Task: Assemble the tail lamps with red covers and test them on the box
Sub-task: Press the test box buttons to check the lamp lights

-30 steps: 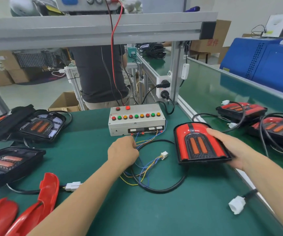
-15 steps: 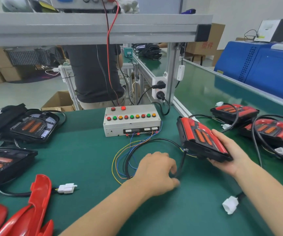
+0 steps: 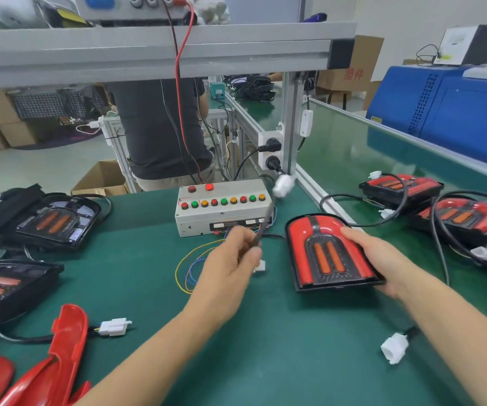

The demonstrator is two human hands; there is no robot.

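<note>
Here, left hand [image 3: 230, 259] pinching cable [image 3: 265, 224], right hand [image 3: 383, 259] gripping lamp [image 3: 324, 253]

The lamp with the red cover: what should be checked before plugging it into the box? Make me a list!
1. Cover seated on lamp: ok, looks flush.
2. Right hand steadies the lamp: ok, gripping its right edge.
3. Left hand has the cable: ok, pinched, white plug raised in the air.
4. Plug already connected: not ok, it hangs free.
5. Box powered: cannot tell; one top red button looks bright.
6. Box's wire connector reachable: cannot tell, mostly hidden behind the left hand.
</note>
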